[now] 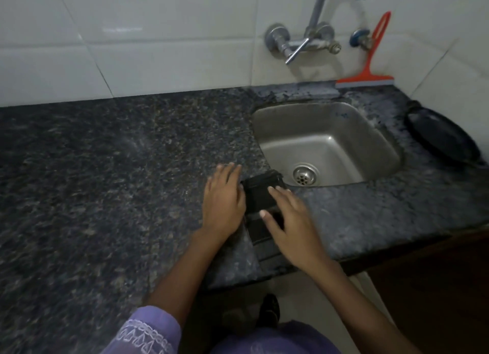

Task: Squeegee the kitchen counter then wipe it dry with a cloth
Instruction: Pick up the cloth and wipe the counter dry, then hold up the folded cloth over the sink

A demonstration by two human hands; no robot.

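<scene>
A dark folded cloth lies on the speckled granite counter, right at the near left corner of the sink. My left hand lies flat on the counter with its edge against the cloth's left side. My right hand rests on the cloth's right part with straight fingers and the thumb spread. The orange squeegee leans upright against the white tiled wall behind the sink, its blade on the counter.
A steel sink is set into the counter on the right, with a wall tap above it. A dark round pan lies on the counter at the far right. The counter's front edge runs just below my hands.
</scene>
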